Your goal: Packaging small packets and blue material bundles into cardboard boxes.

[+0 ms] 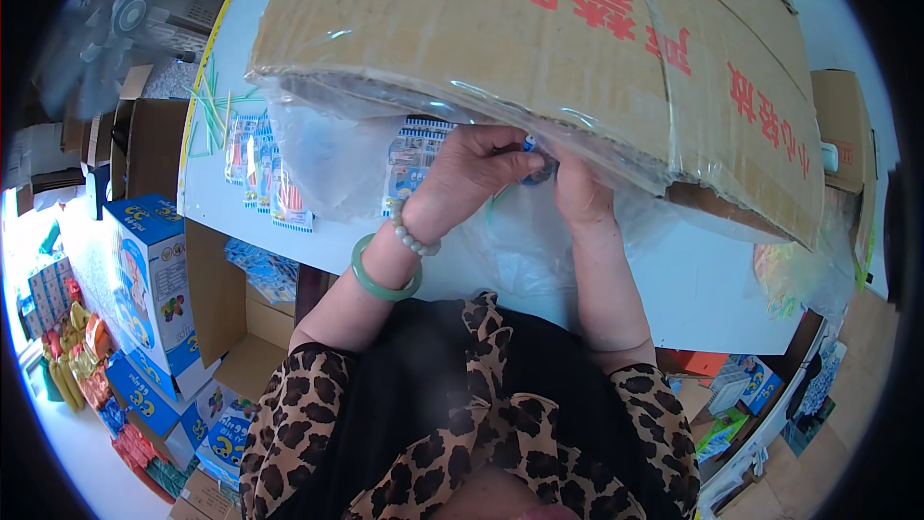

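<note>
my leopard-print top and black apron are closest, with my forearms reaching out from them over a pale table. my left hand pinches a small dark-blue thing between thumb and fingers, near the middle of the table, just under the near edge of a big cardboard box. my right hand is just beside it, upright; its fingertips are hidden, so i can't tell whether it grips anything. on my left wrist i have a pale beaded bracelet and a green bangle. the box, printed in red, spans the far side, clear plastic hanging out under its left part. blue-and-white packets lie left of my hands, with more farther left, near some thin green sticks. off the table's left side stands a blue-and-white carton; past the right side there's another cardboard box.
</note>
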{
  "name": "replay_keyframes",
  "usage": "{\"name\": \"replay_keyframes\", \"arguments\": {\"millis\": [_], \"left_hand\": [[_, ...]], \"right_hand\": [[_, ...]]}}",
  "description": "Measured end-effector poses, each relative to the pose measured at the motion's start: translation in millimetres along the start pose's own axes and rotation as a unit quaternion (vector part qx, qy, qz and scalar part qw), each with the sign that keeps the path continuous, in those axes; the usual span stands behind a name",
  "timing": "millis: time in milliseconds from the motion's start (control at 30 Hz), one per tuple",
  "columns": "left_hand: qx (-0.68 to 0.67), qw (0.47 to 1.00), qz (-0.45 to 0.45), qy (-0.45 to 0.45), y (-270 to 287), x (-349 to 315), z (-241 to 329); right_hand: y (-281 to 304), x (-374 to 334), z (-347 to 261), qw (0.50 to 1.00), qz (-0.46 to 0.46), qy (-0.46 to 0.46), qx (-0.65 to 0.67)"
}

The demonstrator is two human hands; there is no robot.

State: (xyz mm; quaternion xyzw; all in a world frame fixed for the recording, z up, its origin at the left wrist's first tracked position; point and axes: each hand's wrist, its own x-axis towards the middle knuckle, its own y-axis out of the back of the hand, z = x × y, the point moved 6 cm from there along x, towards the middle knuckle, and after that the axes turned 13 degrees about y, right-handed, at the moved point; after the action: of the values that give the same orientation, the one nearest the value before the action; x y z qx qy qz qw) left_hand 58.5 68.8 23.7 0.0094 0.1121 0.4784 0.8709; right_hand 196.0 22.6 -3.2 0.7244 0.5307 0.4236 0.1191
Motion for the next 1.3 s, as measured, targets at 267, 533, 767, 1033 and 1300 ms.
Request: {"name": "replay_keyframes", "arguments": {"millis": [267,533,767,1033,1300], "left_hand": [[-0.029,0.997,0.071,-0.006,1,2,-5],[0.274,0.924,0.181,-0.194,2,5,-6],[-0.093,0.983,0.139,-0.081,-5,48,-82],[-0.012,0.999,-0.021,0.041,-3,64,-106],[0.141,0.982,0.043,-0.115,9,32,-25]], "right_hand": [[3,-3,8,0.986,0.028,-0.125,0.109],[-5,1,7,0.966,-0.194,-0.058,-0.159],[-4,4,52,0.954,-0.091,0.033,-0.283],[40,-4,83,0.926,0.013,0.057,-0.374],[23,7,19,0.973,-0.163,-0.042,-0.160]]}}
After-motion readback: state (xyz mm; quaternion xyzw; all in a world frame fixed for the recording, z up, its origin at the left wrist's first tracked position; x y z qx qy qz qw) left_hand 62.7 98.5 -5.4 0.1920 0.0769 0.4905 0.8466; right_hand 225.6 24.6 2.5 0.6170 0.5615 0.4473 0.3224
